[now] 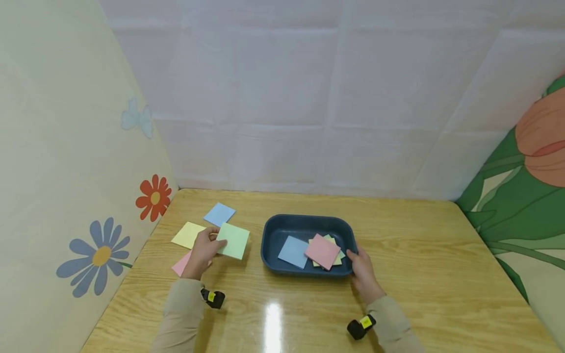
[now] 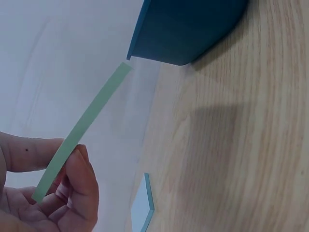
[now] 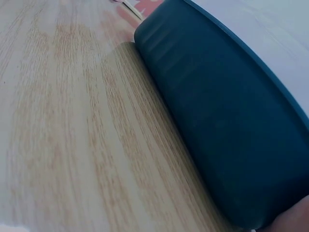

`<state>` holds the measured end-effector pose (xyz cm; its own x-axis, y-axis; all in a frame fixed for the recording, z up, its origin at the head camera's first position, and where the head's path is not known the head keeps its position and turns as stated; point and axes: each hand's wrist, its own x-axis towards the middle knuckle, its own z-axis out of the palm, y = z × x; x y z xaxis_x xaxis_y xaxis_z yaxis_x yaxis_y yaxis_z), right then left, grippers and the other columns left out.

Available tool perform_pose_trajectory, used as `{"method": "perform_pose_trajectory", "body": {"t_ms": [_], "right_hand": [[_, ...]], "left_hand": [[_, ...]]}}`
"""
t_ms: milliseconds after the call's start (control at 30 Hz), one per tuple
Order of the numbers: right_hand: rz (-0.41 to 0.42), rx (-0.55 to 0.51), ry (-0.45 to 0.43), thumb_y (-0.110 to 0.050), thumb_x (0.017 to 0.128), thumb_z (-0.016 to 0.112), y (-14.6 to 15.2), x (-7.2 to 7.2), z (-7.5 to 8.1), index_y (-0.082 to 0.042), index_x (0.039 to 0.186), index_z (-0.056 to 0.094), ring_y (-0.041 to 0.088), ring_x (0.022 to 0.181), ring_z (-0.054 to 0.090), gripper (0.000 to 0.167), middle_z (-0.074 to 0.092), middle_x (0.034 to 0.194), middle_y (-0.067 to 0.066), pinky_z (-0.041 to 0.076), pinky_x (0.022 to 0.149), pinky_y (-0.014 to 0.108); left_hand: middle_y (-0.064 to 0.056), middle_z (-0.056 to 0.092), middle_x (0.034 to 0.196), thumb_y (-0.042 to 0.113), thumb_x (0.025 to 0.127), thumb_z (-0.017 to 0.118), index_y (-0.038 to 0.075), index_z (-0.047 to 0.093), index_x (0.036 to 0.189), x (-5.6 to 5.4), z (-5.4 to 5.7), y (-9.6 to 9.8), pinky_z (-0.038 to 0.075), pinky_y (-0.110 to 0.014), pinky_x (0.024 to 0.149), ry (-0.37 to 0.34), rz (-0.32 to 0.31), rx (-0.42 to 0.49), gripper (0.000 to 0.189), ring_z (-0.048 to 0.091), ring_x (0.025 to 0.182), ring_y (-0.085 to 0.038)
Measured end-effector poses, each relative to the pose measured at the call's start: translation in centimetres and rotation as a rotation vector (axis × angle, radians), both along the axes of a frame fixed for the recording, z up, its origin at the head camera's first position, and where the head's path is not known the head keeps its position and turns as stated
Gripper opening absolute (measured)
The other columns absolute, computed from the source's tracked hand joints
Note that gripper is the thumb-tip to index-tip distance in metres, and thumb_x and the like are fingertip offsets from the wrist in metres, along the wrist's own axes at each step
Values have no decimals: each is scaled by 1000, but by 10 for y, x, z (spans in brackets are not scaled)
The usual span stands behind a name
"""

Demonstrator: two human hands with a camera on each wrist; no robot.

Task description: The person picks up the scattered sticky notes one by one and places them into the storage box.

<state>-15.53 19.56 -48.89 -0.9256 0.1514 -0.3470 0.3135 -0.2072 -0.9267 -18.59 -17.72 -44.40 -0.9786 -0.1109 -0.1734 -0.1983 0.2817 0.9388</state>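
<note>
My left hand pinches a green sticky note pad between thumb and fingers, held above the table to the left of a dark blue tray. Seen edge-on in the left wrist view, the pad shows its thickness. My right hand grips the tray's right end, with the thumb at the rim. Inside the tray lie a blue pad and a pink pad, the pink one on top of yellow and green pads that are partly hidden. Only a bit of the right hand enters its wrist view.
On the table's left side lie a blue pad, a yellow pad and a pink pad, the last two partly behind my left hand. A white cloth hangs along the back edge. Flower-printed panels stand at both sides.
</note>
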Motion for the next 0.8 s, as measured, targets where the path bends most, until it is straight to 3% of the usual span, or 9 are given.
{"method": "perform_pose_trajectory", "body": {"t_ms": [333,800], "right_hand": [[-3,5,-5,-4,97,31,0,0,0,4,143,9,31,135,11,53,9,149,19,14,109,42],[-1,7,3,-5,97,32,0,0,0,4,143,9,32,135,12,52,10,149,20,14,109,43]], "left_hand": [[-26,57,98,-7,83,55,-13,44,117,-2,11,2,51,-28,54,2,2,-2,37,58,67,-15],[-17,57,86,-4,84,55,-13,44,116,-10,22,8,53,-35,59,33,-59,23,35,57,64,-13]]}}
